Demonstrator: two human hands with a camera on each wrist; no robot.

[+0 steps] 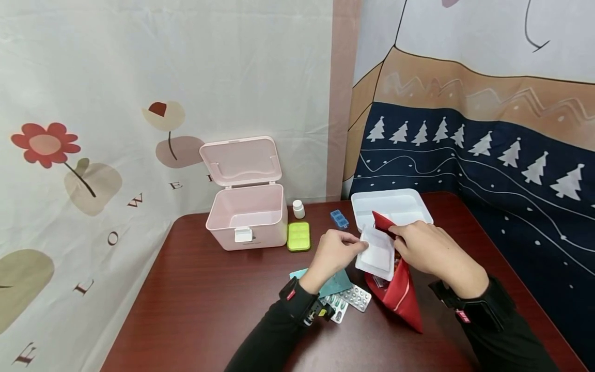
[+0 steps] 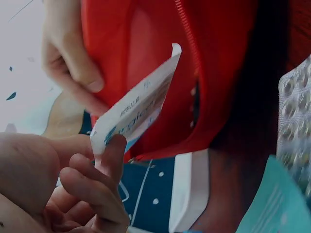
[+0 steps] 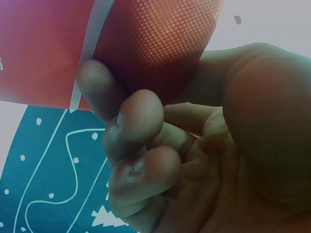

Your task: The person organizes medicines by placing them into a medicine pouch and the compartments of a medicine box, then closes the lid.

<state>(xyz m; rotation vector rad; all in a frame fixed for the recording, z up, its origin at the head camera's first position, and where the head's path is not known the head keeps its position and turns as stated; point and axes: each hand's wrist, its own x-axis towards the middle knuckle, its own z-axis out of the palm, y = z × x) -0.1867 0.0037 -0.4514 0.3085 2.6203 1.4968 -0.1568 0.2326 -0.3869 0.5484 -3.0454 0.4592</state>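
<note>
My left hand [image 1: 335, 253] pinches a flat white packet [image 1: 375, 254] by its edge between thumb and fingers. Blue print shows on the packet's face in the left wrist view. My right hand [image 1: 429, 250] grips the upper edge of a red zippered pouch [image 1: 401, 297], which hangs tilted with its zip undone. The packet is in front of the pouch's opening, and small items inside are partly hidden. In the right wrist view, fingers [image 3: 141, 116] curl against the red fabric [image 3: 155, 43]. Beside the left wrist lie blister packs [image 1: 355, 297] and a teal packet [image 1: 337, 283].
A pink box [image 1: 251, 217] stands at the back with its lid up. Next to it are a white bottle [image 1: 298, 208] and a lime-green pill case [image 1: 298, 236]. A small blue pill case [image 1: 339, 219] lies near a white tray [image 1: 390, 201] at the back right.
</note>
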